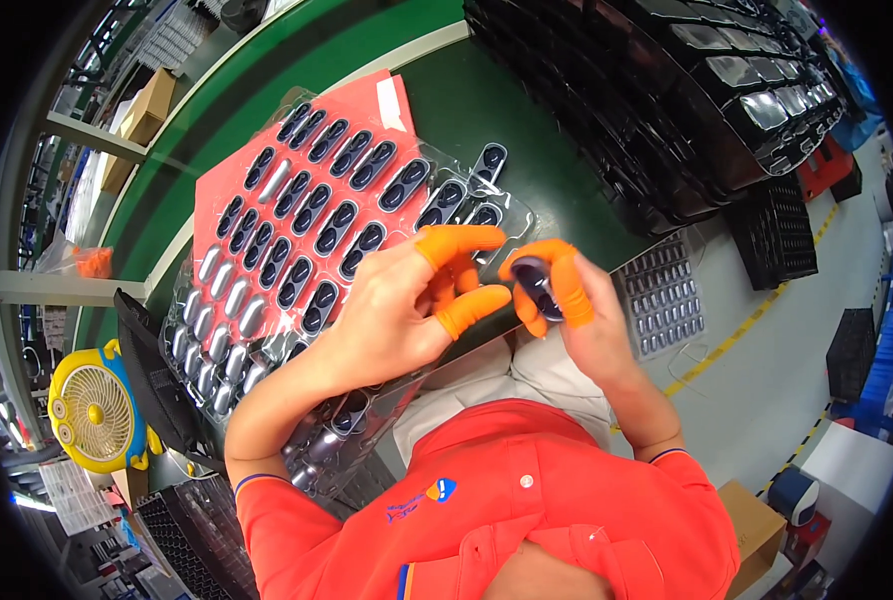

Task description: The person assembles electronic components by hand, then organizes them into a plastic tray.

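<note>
Orange finger cots cover fingertips on both of my hands. My right hand grips a small dark oval earbud case between thumb and fingers. Beside it, my left hand has thumb and forefinger apart in a wide curve, with nothing seen between them. Under and beyond my left hand lies a clear plastic tray with rows of similar cases, many showing two dark hollows. Several others in the tray show a smooth silver face. A red sheet lies beneath the tray.
Tall stacks of black trays stand at the far right of the green bench. A yellow fan is at the left. Another tray of silver pieces is low on the right, near yellow floor tape.
</note>
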The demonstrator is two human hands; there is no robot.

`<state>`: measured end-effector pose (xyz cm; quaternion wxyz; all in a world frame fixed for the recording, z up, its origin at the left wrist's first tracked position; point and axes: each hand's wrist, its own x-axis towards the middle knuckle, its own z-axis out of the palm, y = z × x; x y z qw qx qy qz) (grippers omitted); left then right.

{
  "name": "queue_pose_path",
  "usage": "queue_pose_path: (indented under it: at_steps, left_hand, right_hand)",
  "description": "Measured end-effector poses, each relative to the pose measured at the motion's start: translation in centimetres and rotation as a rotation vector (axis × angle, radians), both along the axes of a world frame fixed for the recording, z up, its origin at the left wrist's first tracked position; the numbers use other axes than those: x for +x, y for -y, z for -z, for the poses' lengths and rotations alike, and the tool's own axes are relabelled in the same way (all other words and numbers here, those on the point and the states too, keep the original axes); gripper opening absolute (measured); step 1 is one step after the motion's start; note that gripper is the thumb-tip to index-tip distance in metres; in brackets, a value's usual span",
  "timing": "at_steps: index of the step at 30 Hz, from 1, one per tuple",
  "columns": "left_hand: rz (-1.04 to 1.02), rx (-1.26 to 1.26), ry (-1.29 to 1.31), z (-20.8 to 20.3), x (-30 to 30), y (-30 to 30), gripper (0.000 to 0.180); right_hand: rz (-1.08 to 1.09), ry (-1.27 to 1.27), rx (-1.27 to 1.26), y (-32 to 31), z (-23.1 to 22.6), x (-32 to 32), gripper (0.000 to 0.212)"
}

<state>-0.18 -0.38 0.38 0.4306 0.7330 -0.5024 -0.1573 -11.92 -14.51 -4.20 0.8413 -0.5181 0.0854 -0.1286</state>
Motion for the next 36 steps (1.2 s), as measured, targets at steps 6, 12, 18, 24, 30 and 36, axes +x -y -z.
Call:
queue_pose_path:
  at_steps: [6, 12, 18, 24, 30, 36]
  left_hand:
    - [0.088, -0.09, 0.019, 1.9, -0.7, -0.1, 0.018]
    - [0.056, -0.011, 0.168, 1.9, -0.9, -0.1, 0.021]
    - [0.148, 0.08, -0.477, -0.3, 0.4, 0.1, 0.032]
    - [0.158, 0.051, -0.319, 0.3, 0.7, 0.2, 0.036]
    - [0.134, 0.059, -0.304, -0.1, 1.1, 0.0, 0.036]
    - [0.051, -0.044, -0.155, -1.0, 0.3, -0.2, 0.04]
  right_hand:
    - [0.103, 0.11, -0.787, -1.6, 1.4, -0.3, 0.035]
    - [0.171, 0.08, -0.702, -2.1, 1.5, 0.7, 0.037]
    - [-0.075, -0.128, -0.213, -0.1, -1.7, 0.4, 0.043]
    - [-0.194, -0.154, 0.083, 0.5, 0.1, 0.2, 0.046]
    - [-0.276, -0.109, 0.36, 0.6, -0.4, 0.2, 0.045]
    - [-0.227, -0.024, 0.424, 0.7, 0.2, 0.0, 0.045]
